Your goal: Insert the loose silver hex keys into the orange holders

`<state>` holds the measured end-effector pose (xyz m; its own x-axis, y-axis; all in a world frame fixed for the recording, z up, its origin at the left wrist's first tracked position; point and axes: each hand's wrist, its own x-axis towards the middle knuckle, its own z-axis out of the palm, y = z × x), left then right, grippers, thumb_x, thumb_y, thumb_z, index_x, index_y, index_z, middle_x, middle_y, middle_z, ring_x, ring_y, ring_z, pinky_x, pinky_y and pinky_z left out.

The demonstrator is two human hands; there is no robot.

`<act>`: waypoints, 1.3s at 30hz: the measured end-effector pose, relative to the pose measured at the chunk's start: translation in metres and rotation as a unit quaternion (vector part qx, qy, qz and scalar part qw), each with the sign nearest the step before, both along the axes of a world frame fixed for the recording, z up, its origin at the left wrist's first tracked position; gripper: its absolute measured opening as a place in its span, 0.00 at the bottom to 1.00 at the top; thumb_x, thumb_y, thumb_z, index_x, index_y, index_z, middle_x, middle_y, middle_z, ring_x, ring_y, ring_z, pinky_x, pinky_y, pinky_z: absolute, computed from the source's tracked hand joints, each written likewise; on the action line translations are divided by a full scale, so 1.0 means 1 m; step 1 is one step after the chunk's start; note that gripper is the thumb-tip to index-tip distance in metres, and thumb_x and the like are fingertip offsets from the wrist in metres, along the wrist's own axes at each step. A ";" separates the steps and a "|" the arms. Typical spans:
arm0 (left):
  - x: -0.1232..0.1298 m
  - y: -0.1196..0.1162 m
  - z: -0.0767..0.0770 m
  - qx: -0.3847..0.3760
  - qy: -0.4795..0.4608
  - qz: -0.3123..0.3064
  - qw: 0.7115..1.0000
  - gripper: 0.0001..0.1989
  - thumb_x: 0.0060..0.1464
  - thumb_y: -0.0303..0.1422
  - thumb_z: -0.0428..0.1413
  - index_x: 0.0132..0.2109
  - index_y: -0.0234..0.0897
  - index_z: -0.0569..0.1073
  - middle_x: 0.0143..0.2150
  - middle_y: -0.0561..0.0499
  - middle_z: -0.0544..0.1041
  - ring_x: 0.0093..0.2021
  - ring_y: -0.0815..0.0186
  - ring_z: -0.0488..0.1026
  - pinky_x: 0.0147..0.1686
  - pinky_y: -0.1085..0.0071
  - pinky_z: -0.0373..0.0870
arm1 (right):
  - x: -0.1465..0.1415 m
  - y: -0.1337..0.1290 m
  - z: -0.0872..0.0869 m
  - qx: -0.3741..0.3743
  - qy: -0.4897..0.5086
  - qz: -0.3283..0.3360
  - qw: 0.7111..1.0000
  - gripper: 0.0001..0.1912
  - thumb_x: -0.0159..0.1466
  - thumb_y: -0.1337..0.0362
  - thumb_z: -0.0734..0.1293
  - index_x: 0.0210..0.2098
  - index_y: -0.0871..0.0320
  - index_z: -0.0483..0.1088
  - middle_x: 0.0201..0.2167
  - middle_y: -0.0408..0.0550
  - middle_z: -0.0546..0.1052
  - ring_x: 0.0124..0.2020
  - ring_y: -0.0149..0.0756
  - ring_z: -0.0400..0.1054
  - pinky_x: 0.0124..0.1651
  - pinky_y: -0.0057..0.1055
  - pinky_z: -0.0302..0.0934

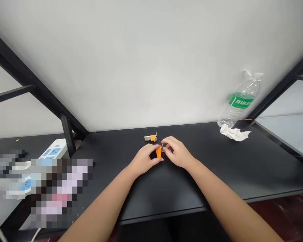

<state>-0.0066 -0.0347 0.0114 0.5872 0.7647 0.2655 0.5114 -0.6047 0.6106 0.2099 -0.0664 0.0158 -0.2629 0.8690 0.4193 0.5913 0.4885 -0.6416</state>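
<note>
Orange holder (158,152) at lower centre is gripped by the left hand (146,158); the right hand (176,152) pinches a metal key (162,145).

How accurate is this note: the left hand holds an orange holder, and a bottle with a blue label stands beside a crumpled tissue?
One error: the label on the bottle is green, not blue, as the head view shows. The rest is right: the left hand holds the orange holder, and the bottle stands beside the crumpled tissue.
</note>
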 end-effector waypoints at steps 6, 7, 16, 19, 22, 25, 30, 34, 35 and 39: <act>-0.003 0.003 -0.004 -0.021 -0.027 0.071 0.997 0.26 0.52 0.41 0.66 0.57 0.43 0.75 0.54 0.48 0.79 0.53 0.55 0.77 0.56 0.59 0.73 | 0.019 0.017 -0.014 -0.092 -0.069 -0.085 0.990 0.05 0.63 0.70 0.66 0.34 0.57 0.75 0.36 0.45 0.73 0.35 0.33 0.68 0.40 0.30 0.62; -0.003 0.003 -0.004 -0.025 -0.030 0.075 0.996 0.25 0.52 0.41 0.66 0.57 0.43 0.75 0.54 0.48 0.79 0.53 0.56 0.77 0.56 0.59 0.73 | 0.021 0.018 -0.014 -0.105 -0.076 -0.081 0.988 0.05 0.63 0.70 0.67 0.35 0.57 0.76 0.36 0.45 0.73 0.35 0.33 0.68 0.41 0.30 0.62; -0.003 0.003 -0.001 -0.016 -0.026 0.098 0.995 0.26 0.51 0.39 0.67 0.56 0.42 0.75 0.53 0.47 0.80 0.51 0.56 0.78 0.54 0.60 0.75 | 0.029 0.009 -0.004 -0.174 -0.194 -0.201 0.944 0.05 0.56 0.73 0.67 0.27 0.57 0.69 0.34 0.48 0.73 0.28 0.33 0.65 0.29 0.30 0.54; -0.004 0.003 -0.001 -0.010 -0.024 0.101 0.995 0.26 0.51 0.39 0.67 0.56 0.42 0.75 0.52 0.47 0.80 0.50 0.56 0.78 0.53 0.60 0.75 | 0.035 0.005 0.000 -0.200 -0.143 -0.177 0.953 0.07 0.56 0.75 0.66 0.31 0.56 0.69 0.31 0.44 0.74 0.27 0.32 0.65 0.28 0.28 0.53; -0.004 0.004 -0.001 -0.007 -0.026 0.096 0.995 0.25 0.51 0.38 0.67 0.56 0.42 0.75 0.53 0.47 0.80 0.51 0.55 0.78 0.54 0.59 0.75 | 0.034 0.003 0.002 -0.196 -0.107 -0.135 0.965 0.11 0.57 0.76 0.66 0.37 0.56 0.71 0.30 0.42 0.74 0.27 0.30 0.66 0.30 0.27 0.55; -0.004 0.004 -0.003 -0.008 -0.026 0.098 0.995 0.26 0.50 0.39 0.68 0.56 0.42 0.76 0.53 0.47 0.80 0.51 0.55 0.78 0.54 0.59 0.75 | 0.029 0.002 0.004 -0.117 -0.119 -0.092 0.982 0.11 0.58 0.77 0.65 0.36 0.56 0.73 0.33 0.44 0.74 0.31 0.31 0.66 0.35 0.28 0.58; -0.004 0.004 -0.004 -0.002 -0.035 0.091 0.995 0.26 0.50 0.40 0.68 0.56 0.43 0.76 0.52 0.47 0.80 0.49 0.56 0.78 0.53 0.59 0.75 | 0.019 -0.002 0.004 -0.003 -0.075 0.003 0.997 0.12 0.68 0.72 0.62 0.44 0.55 0.75 0.40 0.48 0.73 0.35 0.32 0.68 0.40 0.30 0.63; -0.004 0.003 -0.004 0.007 -0.042 0.077 0.996 0.26 0.50 0.39 0.68 0.56 0.42 0.76 0.52 0.47 0.80 0.51 0.56 0.78 0.55 0.59 0.74 | 0.014 -0.005 0.004 0.030 -0.094 -0.003 0.995 0.12 0.70 0.71 0.61 0.45 0.55 0.75 0.41 0.49 0.72 0.34 0.32 0.68 0.39 0.30 0.63; -0.004 0.003 -0.004 0.011 -0.041 0.072 0.996 0.26 0.50 0.39 0.68 0.56 0.42 0.76 0.52 0.48 0.80 0.51 0.56 0.78 0.55 0.59 0.74 | 0.013 -0.006 0.004 0.034 -0.108 -0.007 0.994 0.12 0.71 0.71 0.60 0.45 0.55 0.75 0.41 0.49 0.72 0.34 0.32 0.67 0.38 0.30 0.62; -0.005 0.003 -0.002 0.038 -0.030 0.048 0.998 0.25 0.50 0.40 0.68 0.55 0.43 0.76 0.52 0.48 0.80 0.51 0.56 0.78 0.54 0.59 0.74 | 0.011 -0.009 0.007 0.049 -0.176 -0.029 0.983 0.14 0.71 0.71 0.59 0.44 0.55 0.76 0.42 0.49 0.71 0.30 0.30 0.64 0.33 0.28 0.57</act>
<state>-0.0121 -0.0316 0.0090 0.4934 0.7927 0.3581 0.5328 -0.6008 0.5959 0.2213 -0.0757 0.0232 -0.3583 0.8464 0.3940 0.7968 0.4972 -0.3435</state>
